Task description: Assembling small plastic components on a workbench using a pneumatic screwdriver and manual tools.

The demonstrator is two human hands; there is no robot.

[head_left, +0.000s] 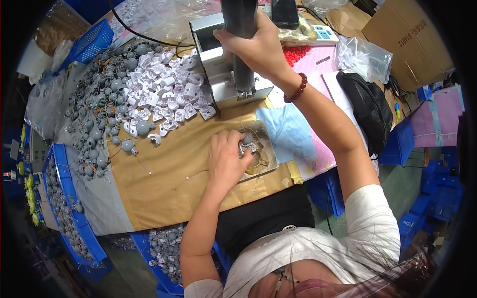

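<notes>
My right hand (256,49) is wrapped round a dark upright electric screwdriver (242,64), its lower end beside a silver metal box (218,64). Lower down, the fingers of my left hand (227,156) are closed on a small grey ball-shaped part (247,138) with a white and metal piece next to it. That part rests on a worn square fixture plate (268,161); my fingers hide some of it. A thin wire (198,174) runs out to the left of this hand. Just left lies a loose grey ball part (128,145) with a wire.
White plastic housings (166,89) are heaped beside a pile of grey ball parts (92,109) at the left. Small red pieces (296,53), a black pouch (361,109) and a cardboard box (410,44) are at the right. Blue bins (82,203) of grey parts stand below the table.
</notes>
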